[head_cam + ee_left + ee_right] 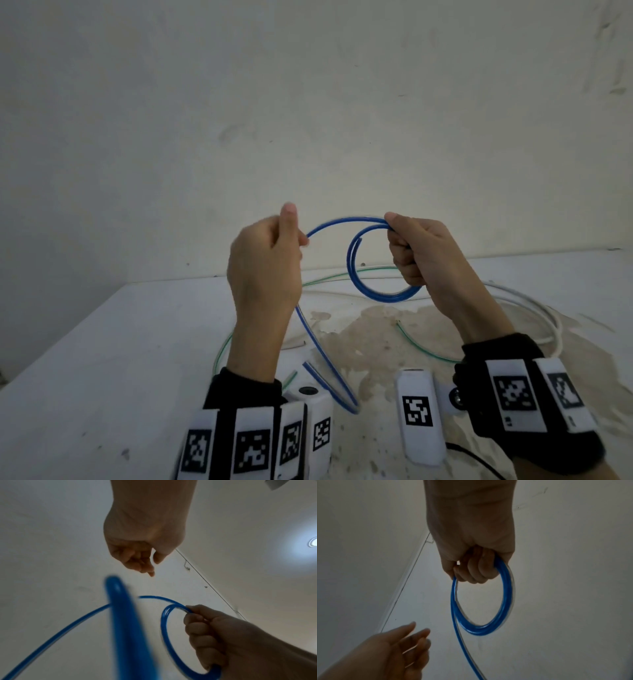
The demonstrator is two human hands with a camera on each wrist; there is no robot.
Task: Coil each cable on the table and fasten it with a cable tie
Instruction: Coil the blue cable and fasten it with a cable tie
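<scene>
At frame centre, above the stained white table (102, 342), my right hand (424, 260) grips a small coil of thin blue plastic cable (376, 294), while my left hand (267, 260) pinches its loose run, fingers curled.

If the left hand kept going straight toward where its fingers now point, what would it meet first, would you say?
Probably the blue cable arching between the hands, then the coil in the right hand. The left hand points that way, though depth is unclear.
</scene>
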